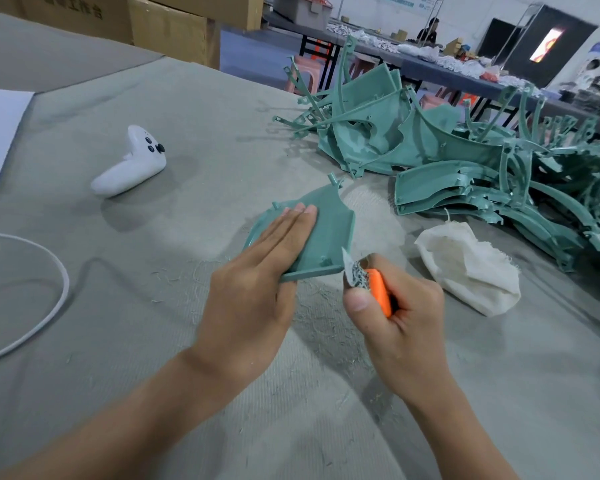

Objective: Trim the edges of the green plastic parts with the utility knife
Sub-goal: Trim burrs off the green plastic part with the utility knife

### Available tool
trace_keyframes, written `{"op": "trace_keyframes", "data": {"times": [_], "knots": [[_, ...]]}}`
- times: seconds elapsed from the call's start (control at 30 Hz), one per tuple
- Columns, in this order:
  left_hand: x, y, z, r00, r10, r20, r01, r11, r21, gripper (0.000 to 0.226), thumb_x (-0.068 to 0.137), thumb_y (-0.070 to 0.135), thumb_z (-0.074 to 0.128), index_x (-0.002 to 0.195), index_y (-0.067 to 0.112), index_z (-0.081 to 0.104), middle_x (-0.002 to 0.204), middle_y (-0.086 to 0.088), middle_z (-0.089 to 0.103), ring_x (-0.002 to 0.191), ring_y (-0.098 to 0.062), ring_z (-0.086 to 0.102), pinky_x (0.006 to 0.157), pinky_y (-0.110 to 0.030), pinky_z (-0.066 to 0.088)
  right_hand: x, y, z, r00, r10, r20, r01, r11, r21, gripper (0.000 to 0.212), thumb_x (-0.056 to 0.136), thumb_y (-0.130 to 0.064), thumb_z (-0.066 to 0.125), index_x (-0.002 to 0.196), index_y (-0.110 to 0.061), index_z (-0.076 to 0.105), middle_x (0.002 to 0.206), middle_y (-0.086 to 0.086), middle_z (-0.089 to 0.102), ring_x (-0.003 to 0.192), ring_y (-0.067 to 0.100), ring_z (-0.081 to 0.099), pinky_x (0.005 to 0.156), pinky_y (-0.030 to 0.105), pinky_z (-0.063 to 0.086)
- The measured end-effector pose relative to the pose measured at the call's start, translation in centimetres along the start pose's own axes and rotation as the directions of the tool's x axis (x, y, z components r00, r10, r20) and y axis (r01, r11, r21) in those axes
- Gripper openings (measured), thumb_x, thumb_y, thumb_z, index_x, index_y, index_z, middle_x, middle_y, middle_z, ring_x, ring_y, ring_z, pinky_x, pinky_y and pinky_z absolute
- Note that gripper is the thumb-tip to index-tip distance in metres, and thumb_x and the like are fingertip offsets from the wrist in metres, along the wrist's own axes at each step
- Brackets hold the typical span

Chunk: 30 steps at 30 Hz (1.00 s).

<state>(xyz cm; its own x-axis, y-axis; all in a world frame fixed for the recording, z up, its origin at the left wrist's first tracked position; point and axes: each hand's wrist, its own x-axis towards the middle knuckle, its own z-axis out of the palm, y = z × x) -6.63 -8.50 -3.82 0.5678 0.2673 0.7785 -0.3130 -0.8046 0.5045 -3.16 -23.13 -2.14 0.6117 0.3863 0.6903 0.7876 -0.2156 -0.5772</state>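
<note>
Left hand: my left hand (pixel 253 282) lies flat on the green part (pixel 329 230), fingers straight, pressing it down on the table (pixel 136 341).
Right hand: my right hand (pixel 406 317) is wrapped round the orange knife (pixel 379 289).
Blade: touches the part's near corner, between my hands.
Pile (pixel 465 161): more green pieces, beyond my right hand.
Cloth (pixel 471 268): just right of my right hand.
Controller (pixel 132 164): well beyond my left hand.

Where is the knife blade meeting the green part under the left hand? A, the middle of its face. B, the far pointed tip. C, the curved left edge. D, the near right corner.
D: the utility knife, held in the right hand, has its blade at the near right corner of the green part.
</note>
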Motion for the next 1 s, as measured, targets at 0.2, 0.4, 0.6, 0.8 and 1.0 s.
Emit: {"op": "trace_keyframes", "data": {"times": [0.2, 0.4, 0.6, 0.8, 1.0], "knots": [[-0.1, 0.0, 0.0, 1.0, -0.001, -0.001, 0.001, 1.0, -0.024, 0.059, 0.07, -0.014, 0.048, 0.127, 0.001, 0.058, 0.131, 0.001, 0.046, 0.125, -0.011, 0.043, 0.108, -0.016, 0.026, -0.2, 0.2, -0.2, 0.999, 0.0, 0.035, -0.001, 0.999, 0.041, 0.066, 0.094, -0.066, 0.045, 0.059, -0.011, 0.036, 0.055, 0.003, 0.029, 0.048, 0.004, 0.025, 0.048, 0.012, 0.021], [-0.1, 0.0, -0.2, 1.0, 0.005, 0.008, -0.005, 1.0, -0.006, 0.056, 0.074, -0.005, 0.043, 0.127, 0.002, 0.058, 0.131, 0.001, 0.045, 0.125, -0.012, 0.042, 0.108, -0.012, 0.023, -0.2, 0.2, -0.1, 0.999, 0.005, 0.038, -0.007, 0.998, 0.057, 0.061, 0.094, -0.066, 0.045, 0.062, -0.015, 0.034, 0.055, 0.004, 0.029, 0.048, 0.002, 0.025, 0.049, 0.011, 0.021], [-0.3, 0.2, 0.0, 1.0, -0.002, 0.009, 0.002, 1.0, -0.004, 0.051, 0.078, -0.006, 0.047, 0.127, 0.002, 0.058, 0.131, 0.001, 0.045, 0.125, -0.011, 0.042, 0.108, -0.014, 0.023, -0.1, 0.4, 0.1, 0.998, 0.047, 0.035, -0.049, 0.997, 0.06, 0.067, 0.093, -0.068, 0.044, 0.061, -0.01, 0.035, 0.054, 0.006, 0.028, 0.049, 0.011, 0.026, 0.048, 0.016, 0.022], [-0.5, 0.1, 0.2, 1.0, 0.018, -0.008, -0.019, 1.0, -0.024, 0.051, 0.079, -0.001, 0.044, 0.128, 0.001, 0.056, 0.131, 0.0, 0.046, 0.125, -0.012, 0.043, 0.109, -0.017, 0.026, 0.1, 0.6, 0.3, 0.997, 0.075, 0.024, -0.077, 0.994, 0.082, 0.069, 0.093, -0.067, 0.044, 0.061, -0.007, 0.033, 0.057, 0.008, 0.028, 0.05, 0.006, 0.024, 0.049, 0.015, 0.021], [-0.8, 0.1, 0.3, 0.997, 0.068, 0.029, -0.068, 0.998, -0.016, 0.052, 0.077, -0.004, 0.044, 0.127, 0.001, 0.057, 0.132, 0.0, 0.049, 0.126, -0.011, 0.044, 0.111, -0.013, 0.023, 1.0, 1.4, 0.4, 0.976, 0.203, -0.075, -0.199, 0.978, 0.057, 0.057, 0.091, -0.065, 0.045, 0.063, -0.018, 0.029, 0.057, 0.008, 0.03, 0.05, 0.01, 0.026, 0.046, 0.027, 0.024]]}}
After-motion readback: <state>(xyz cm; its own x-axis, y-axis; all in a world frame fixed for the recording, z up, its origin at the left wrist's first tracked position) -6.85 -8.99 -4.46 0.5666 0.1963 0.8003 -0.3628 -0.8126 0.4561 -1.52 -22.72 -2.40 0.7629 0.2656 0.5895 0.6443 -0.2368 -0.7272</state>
